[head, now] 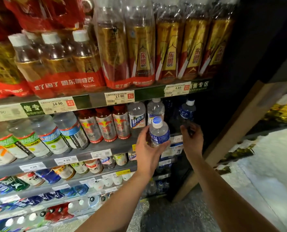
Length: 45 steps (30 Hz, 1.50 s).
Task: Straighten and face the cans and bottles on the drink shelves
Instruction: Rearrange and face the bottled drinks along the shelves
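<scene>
We find the left hand (146, 148) closed around a clear bottle with a blue label and white cap (159, 133), held upright in front of the right end of the second shelf (106, 149), just before its front edge. The thumb lies on the near left side of the bottle and the fingers wrap behind the label.

The right hand (192, 138) reaches into the dark right-hand bay of the same shelf. Its fingers are curled at the base of a second blue-labelled bottle with a white cap (187, 111), which stands further back in the shadow. We cannot tell whether the fingers actually grip this bottle or only touch it; the area is too dim and blurred.

Directly behind the held bottle stand two clear bottles with white-and-blue labels (136, 117), and to their left three silver bottles with red caps (106, 125), upright and labels forward. Further left, clear bottles with green and blue labels (50, 136) lean in the wide-angle view.

On the shelf above, gold-and-red bottles in shrink wrap (169, 47) stand in a row above the price tags (119, 97).
</scene>
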### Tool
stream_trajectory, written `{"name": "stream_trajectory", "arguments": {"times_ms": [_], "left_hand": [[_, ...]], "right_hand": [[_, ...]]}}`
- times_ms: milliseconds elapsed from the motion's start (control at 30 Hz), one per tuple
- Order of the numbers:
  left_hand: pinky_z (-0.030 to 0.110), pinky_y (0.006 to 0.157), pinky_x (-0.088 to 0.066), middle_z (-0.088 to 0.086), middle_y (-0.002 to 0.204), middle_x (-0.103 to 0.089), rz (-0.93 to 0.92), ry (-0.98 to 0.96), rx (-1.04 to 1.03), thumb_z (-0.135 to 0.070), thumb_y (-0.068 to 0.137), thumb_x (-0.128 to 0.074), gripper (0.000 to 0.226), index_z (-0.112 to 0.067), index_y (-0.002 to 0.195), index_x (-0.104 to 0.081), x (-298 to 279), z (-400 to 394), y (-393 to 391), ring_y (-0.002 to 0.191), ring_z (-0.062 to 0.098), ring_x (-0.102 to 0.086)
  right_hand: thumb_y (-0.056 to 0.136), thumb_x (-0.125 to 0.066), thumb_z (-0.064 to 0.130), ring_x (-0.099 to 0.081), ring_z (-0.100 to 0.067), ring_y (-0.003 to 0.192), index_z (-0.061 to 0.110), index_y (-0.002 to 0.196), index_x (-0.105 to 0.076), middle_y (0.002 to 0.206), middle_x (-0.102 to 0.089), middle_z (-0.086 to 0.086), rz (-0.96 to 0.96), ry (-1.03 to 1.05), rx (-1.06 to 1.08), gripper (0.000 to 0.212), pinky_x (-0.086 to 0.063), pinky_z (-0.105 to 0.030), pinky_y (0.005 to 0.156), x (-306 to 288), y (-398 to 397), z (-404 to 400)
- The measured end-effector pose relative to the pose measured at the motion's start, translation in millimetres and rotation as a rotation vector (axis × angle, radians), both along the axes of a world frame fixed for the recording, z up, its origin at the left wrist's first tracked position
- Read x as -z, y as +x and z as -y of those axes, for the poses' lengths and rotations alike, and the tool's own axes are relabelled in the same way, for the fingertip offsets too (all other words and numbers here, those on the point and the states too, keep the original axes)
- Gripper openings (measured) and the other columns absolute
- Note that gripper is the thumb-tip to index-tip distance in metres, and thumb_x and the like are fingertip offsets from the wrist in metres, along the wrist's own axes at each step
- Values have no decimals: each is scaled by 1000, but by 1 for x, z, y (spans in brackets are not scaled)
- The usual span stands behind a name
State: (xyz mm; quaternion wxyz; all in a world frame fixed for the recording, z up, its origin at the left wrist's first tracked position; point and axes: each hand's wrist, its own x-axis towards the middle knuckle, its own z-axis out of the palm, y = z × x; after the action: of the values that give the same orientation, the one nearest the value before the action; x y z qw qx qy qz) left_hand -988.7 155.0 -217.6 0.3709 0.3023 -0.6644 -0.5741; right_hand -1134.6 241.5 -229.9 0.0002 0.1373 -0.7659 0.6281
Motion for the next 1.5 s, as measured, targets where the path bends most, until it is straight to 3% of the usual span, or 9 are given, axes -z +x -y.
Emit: {"name": "stream_trajectory", "arguments": {"times_ms": [100,333,600,800,1033,1167,1300,1400,1500], "left_hand": [[40,106,-49,-15,133,-61,26,30,26,-37,61,-93,80,-51,128,-52,-5,-13,-22,124,6,-58],[29,103,-49,-7,125,-63,109,-62,-162,-26,66,-92,78,-17,135,-58,-13,-46,-84,113,3,-57],[43,104,-49,6,131,-64,138,-107,-335,-13,77,-83,68,-11,138,-54,-10,-53,-130,123,21,-60],[45,100,-50,8,129,-64,135,-117,-399,-11,83,-75,59,-12,137,-53,-12,-50,-149,120,24,-61],[42,97,-53,8,124,-68,143,-97,-393,-12,85,-75,57,-12,136,-52,-4,-42,-154,113,21,-65],[39,96,-53,5,123,-69,157,-88,-395,-15,81,-78,62,-16,137,-51,5,-43,-149,112,20,-66],[40,93,-54,0,126,-67,239,-150,-401,-24,83,-76,63,-23,140,-49,12,-47,-142,113,18,-64],[34,99,-52,-2,136,-62,234,-157,-411,-19,85,-74,68,-23,147,-45,21,-57,-135,122,14,-60],[35,90,-54,-3,130,-64,247,-163,-463,-13,88,-71,59,-19,143,-52,27,-57,-128,108,12,-64]], "right_hand": [[98,-57,14,-63,-23,110,8,119,-62,114,-67,-2,19,29,22,22,-46,-30,90,0,-12,-9],[106,-42,22,-56,-26,123,13,148,-41,138,-59,-10,-7,153,-53,43,-34,-16,90,0,-34,-19],[106,-40,20,-62,-36,115,18,155,-24,134,-60,-19,50,196,-168,52,-50,-37,88,10,-43,-11],[105,-39,27,-41,-29,139,24,154,-22,153,-40,-10,178,51,-307,52,-28,-26,105,16,-49,-16],[105,-36,22,-21,-30,149,16,158,-14,163,-20,-15,143,102,-324,58,-17,-36,119,14,-43,-17],[105,-41,17,-28,-31,147,13,157,-18,162,-19,-16,75,217,-264,58,-29,-40,119,11,-38,-15],[104,-44,18,-64,-38,112,21,156,-19,134,-59,-22,110,212,-256,58,-53,-49,91,12,-37,-13],[102,-47,18,-67,-38,104,24,154,-20,128,-64,-16,146,159,-256,59,-54,-44,86,15,-38,-14],[102,-48,20,-64,-37,109,24,155,-19,131,-62,-14,129,167,-253,61,-50,-40,87,19,-35,-12]]}}
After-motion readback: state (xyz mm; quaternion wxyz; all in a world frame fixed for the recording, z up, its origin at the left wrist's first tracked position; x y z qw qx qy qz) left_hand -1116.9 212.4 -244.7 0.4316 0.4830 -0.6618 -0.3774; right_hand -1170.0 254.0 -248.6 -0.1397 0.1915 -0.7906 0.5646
